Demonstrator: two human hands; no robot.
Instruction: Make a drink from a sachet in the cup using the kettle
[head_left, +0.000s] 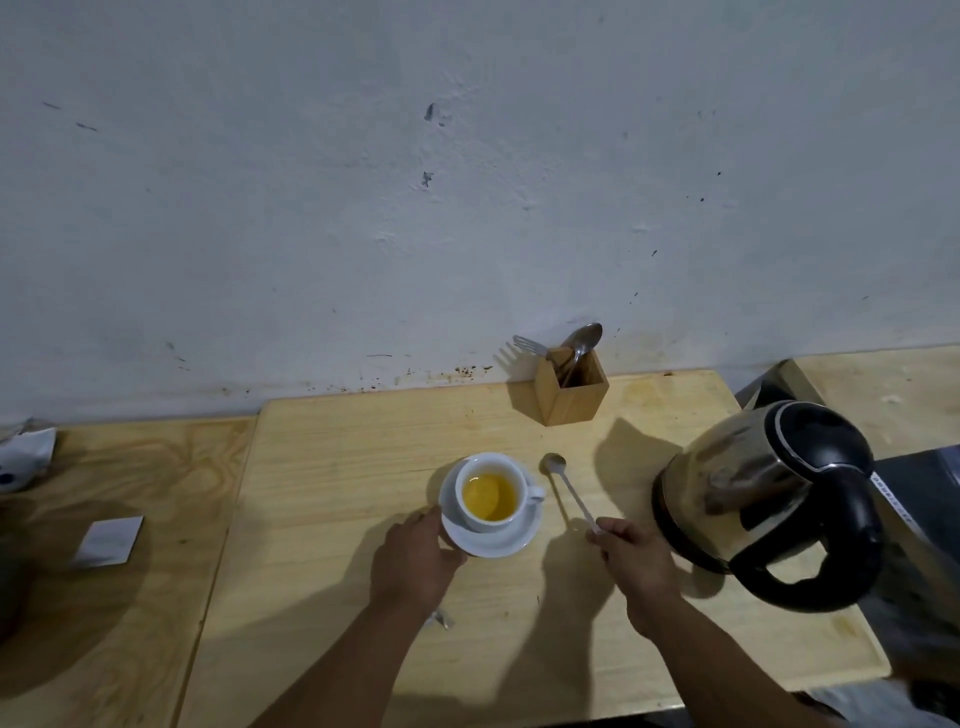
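- Hands reach forward from the bottom edge over a wooden table (322, 467), forearms bare and angled inward toward each other.
- Left hand (415, 558) lies palm down, fingers curled around the near-left rim of a white saucer (498, 543), gripping it at the edge.
- White cup (491, 491) stands on that saucer just beyond the left hand's fingertips, holding yellow-orange liquid, its handle turned toward the right hand.
- Right hand (634, 558) is clenched in a pinch on the near end of a long-handled spoon (569, 493); the handle slants away and leftward, its bowl lying just beside the cup.
- Kettle (769, 499), steel with a black lid and handle, stands just to the right of the right hand.
- Wooden cutlery holder (571, 389) with a fork and spoons stands well beyond both hands, by the wall.
- Flat silvery sachet (109, 540) lies well apart to the left of the left hand.
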